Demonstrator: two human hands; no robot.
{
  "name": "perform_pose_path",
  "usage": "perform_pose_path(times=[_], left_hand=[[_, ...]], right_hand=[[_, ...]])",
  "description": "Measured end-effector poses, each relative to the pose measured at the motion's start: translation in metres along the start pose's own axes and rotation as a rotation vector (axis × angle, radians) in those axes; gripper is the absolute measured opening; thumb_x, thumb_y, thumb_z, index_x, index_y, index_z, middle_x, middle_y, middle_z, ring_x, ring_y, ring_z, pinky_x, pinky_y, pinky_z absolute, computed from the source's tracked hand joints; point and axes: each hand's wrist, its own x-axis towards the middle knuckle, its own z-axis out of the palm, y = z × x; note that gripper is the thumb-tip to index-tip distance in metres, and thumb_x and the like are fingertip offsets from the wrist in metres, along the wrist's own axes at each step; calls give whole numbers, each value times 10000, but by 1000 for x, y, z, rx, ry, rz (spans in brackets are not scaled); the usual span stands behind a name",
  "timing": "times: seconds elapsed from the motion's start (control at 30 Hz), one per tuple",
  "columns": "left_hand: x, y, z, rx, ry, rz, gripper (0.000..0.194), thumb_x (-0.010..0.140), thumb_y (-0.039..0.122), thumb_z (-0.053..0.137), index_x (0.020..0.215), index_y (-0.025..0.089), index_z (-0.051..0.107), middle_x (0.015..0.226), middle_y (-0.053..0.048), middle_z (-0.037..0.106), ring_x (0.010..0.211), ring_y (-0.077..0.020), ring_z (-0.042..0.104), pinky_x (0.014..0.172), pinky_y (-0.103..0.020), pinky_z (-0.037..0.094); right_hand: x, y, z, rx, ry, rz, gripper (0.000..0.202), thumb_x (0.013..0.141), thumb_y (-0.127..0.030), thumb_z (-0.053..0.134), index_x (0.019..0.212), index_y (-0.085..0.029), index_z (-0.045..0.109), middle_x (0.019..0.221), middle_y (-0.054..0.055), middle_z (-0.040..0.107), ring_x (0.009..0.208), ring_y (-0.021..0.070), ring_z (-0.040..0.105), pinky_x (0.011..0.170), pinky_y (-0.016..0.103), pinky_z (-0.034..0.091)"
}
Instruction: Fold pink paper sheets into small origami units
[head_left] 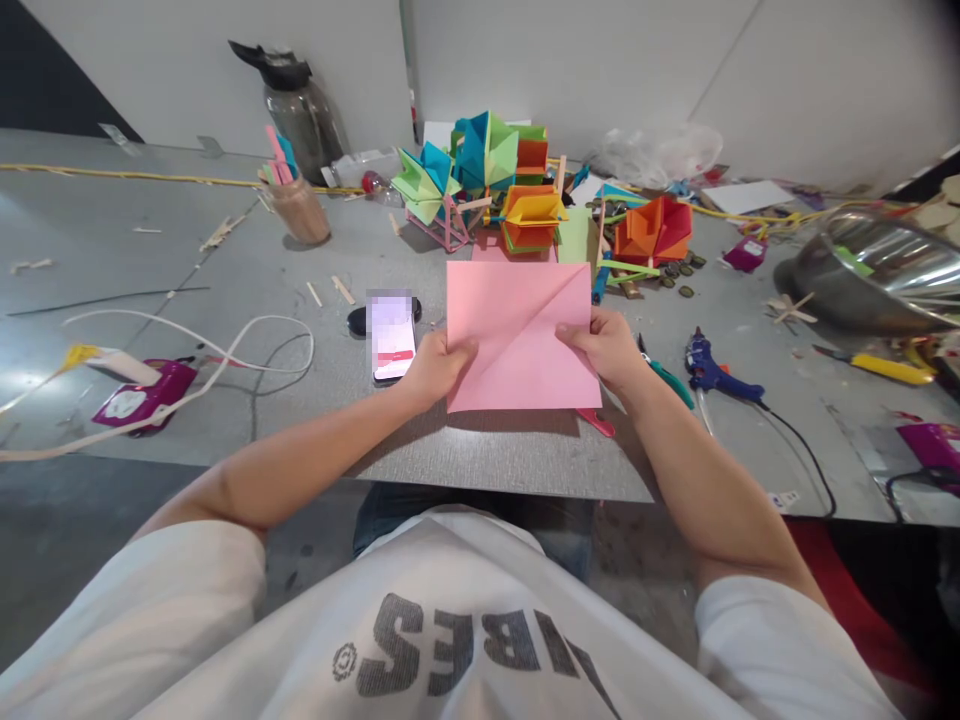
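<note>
Fingers of left hand (433,370) and right hand (611,350) clasped on opposite sides, a pink sheet (517,310) is held, flat, diagonally creased, over the near part of the grey table (495,450).

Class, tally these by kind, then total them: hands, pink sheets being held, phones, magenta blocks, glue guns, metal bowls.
Hands: 2
Held pink sheet: 1
Phone: 1
Magenta blocks: 3
Glue gun: 1
Metal bowl: 1
Total: 9

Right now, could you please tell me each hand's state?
Left hand: closed, holding the creased pink paper by its left edge.
Right hand: closed, holding its right edge.
</note>
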Motion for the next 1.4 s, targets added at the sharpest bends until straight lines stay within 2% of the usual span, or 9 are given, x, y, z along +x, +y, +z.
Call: perform_pose_path(times=[0.2,0.33,0.47,0.63,0.77,0.93,1.07,1.27,1.4], left_hand=[[5,10,2,-419,-67,-135,397,776,304,929,1115,167,775,1005,-78,837,896,-236,809,885,-385,677],[4,25,0,-563,-68,-213,287,761,201,880,1021,183,761,917,-50,787,725,-159,748,632,-258,639],[6,29,-7,-578,-79,-254,175,727,209,834,827,202,691,797,-32,697,569,-117,618,426,-195,453],[10,23,-13,-466,-30,-153,173,816,365,776,808,200,728,772,-31,636,617,-141,601,499,-259,476],[11,21,-10,-308,-10,-101,278,709,218,952,825,193,700,727,35,600,614,-83,563,558,-211,471],[14,21,-8,-395,56,-164,307,693,115,962,843,177,701,754,43,642,598,-65,592,520,-178,487],[16,25,-9,-549,109,-254,275,742,35,931,852,159,713,835,27,704,639,-45,649,535,-123,518],[17,31,-9,-658,126,-325,209,865,-20,822,875,156,711,824,19,707,604,-22,636,550,-82,542],[18,32,-10,-718,126,-390,163,951,-16,718,919,144,718,808,-3,706,599,-26,641,582,-76,569]], right_hand=[[1,-10,-5,76,-10,-14,426,629,-468,994,951,-269,798,922,43,833,791,261,749,748,425,606],[-1,-19,-10,75,63,-27,355,638,-475,950,870,-281,763,885,44,802,780,256,719,722,417,584],[-1,-25,-17,92,-5,-66,189,595,-354,888,659,-260,737,752,34,715,662,181,597,620,337,448],[-1,-26,-26,26,-137,-186,109,660,-314,832,616,-251,755,779,52,716,683,185,612,685,372,496],[2,-23,-41,-68,-187,-219,108,727,-361,795,713,-254,810,863,78,774,820,252,698,832,449,574],[5,-21,-52,-96,-284,-330,593,829,-812,747,1063,-286,890,1339,124,821,1355,406,715,1205,568,538],[5,-18,-50,-380,-242,-560,1232,714,-1210,441,1519,-323,730,1799,139,496,1717,465,403,1338,603,425],[-3,-10,-39,-799,-110,-807,1252,622,-1054,845,1636,-363,591,1802,177,458,1694,536,397,1353,724,340],[-6,-4,-30,-883,-64,-931,1124,747,-940,875,1646,-347,553,1713,199,564,1610,523,512,1296,723,384]])
